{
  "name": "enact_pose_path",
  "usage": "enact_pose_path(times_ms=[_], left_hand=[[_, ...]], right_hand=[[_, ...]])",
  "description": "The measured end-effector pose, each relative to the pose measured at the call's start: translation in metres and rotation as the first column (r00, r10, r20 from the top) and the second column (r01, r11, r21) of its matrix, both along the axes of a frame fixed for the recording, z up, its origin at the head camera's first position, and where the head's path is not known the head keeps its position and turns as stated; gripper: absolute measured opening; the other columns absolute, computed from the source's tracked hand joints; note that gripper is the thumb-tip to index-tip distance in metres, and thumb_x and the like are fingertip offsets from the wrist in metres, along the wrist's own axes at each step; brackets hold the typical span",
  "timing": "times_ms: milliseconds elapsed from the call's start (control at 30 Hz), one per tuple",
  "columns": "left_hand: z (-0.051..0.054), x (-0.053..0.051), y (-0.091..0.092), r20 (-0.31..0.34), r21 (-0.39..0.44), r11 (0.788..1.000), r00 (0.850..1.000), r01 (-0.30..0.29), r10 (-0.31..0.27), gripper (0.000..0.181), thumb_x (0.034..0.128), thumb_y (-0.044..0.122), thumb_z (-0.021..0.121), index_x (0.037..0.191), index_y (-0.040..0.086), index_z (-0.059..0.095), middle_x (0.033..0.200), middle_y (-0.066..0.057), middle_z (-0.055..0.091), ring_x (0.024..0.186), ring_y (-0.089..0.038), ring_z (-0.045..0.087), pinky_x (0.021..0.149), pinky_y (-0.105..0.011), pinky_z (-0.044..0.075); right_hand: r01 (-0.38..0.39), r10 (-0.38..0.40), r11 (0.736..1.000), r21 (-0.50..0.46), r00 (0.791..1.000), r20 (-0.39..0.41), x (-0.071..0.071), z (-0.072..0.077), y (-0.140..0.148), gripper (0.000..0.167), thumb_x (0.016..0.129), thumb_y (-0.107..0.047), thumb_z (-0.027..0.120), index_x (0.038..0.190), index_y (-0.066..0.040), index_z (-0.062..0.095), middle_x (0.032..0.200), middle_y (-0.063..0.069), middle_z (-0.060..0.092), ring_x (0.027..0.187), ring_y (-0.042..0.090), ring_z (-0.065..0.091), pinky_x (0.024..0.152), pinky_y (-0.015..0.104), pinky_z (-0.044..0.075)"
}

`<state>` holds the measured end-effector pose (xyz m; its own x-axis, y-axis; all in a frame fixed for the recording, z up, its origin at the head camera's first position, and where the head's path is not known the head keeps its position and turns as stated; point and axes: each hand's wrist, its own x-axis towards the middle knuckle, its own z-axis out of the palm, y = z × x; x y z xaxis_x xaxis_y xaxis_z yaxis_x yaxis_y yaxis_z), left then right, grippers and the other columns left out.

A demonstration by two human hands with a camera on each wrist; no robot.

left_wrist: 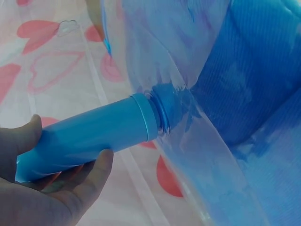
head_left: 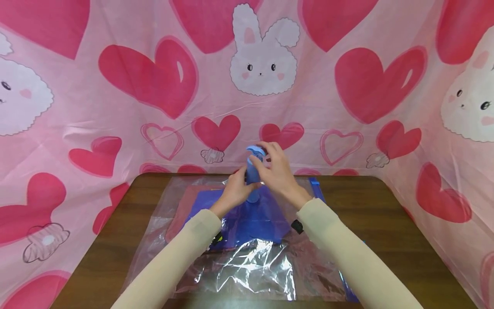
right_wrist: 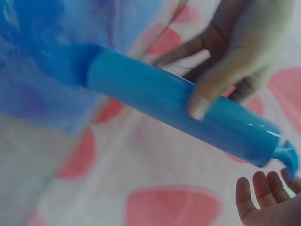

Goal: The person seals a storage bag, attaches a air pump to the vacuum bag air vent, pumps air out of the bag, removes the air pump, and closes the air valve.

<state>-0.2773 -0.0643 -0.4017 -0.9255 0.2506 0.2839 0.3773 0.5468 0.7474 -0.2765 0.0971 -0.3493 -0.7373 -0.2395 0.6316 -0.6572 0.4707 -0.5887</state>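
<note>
A blue hand pump [head_left: 252, 175] stands upright on a clear plastic storage bag [head_left: 254, 274] lying on the table. Blue ribbed fabric [left_wrist: 254, 70] shows through the bag's film. My left hand [head_left: 236, 189] grips the pump's barrel [left_wrist: 99, 132], thumb on one side and fingers on the other. At the top, the curved light-blue handle [right_wrist: 288, 157] sticks out a short way from the barrel. My right hand [head_left: 275, 169] holds this handle with thumb and fingers around it. Only its fingers [right_wrist: 261, 193] show in the right wrist view, close to the handle. The pump's lower end meets the bag.
A brown wooden table [head_left: 370, 206] lies under the bag. A blue zip strip [head_left: 317, 191] runs along the bag's right edge. Reddish fabric [head_left: 181, 210] shows at its left. A pink curtain [head_left: 316, 103] with hearts and rabbits hangs behind and at both sides.
</note>
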Motion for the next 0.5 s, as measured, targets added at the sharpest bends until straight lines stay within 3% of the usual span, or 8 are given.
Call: enact_pose_path(times_ms=[100, 200, 367, 500], left_hand=[[0.0, 0.0, -0.001, -0.017, 0.009, 1.0, 1.0, 0.006, -0.006, 0.055, 0.0934, 0.015, 0.082, 0.14, 0.002, 0.056, 0.129, -0.02, 0.069, 0.116, -0.036, 0.068, 0.097, -0.05, 0.056], [0.0, -0.001, -0.001, -0.015, 0.003, 1.0, 1.0, 0.008, -0.008, 0.055, 0.0937, 0.015, 0.082, 0.14, 0.001, 0.056, 0.129, -0.02, 0.068, 0.116, -0.036, 0.068, 0.098, -0.05, 0.055], [-0.001, -0.002, -0.001, -0.019, 0.0, 1.0, 1.0, 0.017, -0.017, 0.054, 0.0936, 0.014, 0.081, 0.139, 0.0, 0.055, 0.127, -0.02, 0.069, 0.114, -0.037, 0.069, 0.098, -0.05, 0.056], [0.0, -0.001, 0.0, -0.027, 0.006, 1.0, 1.0, 0.015, -0.015, 0.053, 0.0922, 0.013, 0.082, 0.137, 0.0, 0.057, 0.126, -0.02, 0.07, 0.113, -0.037, 0.07, 0.097, -0.049, 0.056]], right_hand=[[0.024, -0.013, 0.993, 0.116, 0.995, -0.098, 0.001, 0.014, -0.002, 0.036, 0.103, -0.017, 0.07, 0.134, 0.001, 0.065, 0.113, 0.012, 0.06, 0.096, 0.024, 0.06, 0.088, 0.043, 0.058], [0.055, -0.023, 0.969, 0.24, 0.991, -0.133, -0.001, 0.024, -0.003, 0.031, 0.103, -0.013, 0.069, 0.13, 0.003, 0.067, 0.107, 0.013, 0.06, 0.091, 0.023, 0.06, 0.087, 0.041, 0.06], [0.061, -0.037, 0.932, 0.356, 0.997, -0.074, -0.003, 0.032, -0.005, 0.029, 0.103, -0.012, 0.07, 0.127, 0.003, 0.068, 0.111, 0.016, 0.067, 0.099, 0.029, 0.067, 0.093, 0.046, 0.059], [0.056, -0.046, 0.928, 0.37, 0.998, -0.034, -0.004, 0.034, -0.005, 0.029, 0.103, -0.013, 0.07, 0.128, 0.002, 0.069, 0.114, 0.016, 0.071, 0.102, 0.03, 0.07, 0.095, 0.047, 0.058]])
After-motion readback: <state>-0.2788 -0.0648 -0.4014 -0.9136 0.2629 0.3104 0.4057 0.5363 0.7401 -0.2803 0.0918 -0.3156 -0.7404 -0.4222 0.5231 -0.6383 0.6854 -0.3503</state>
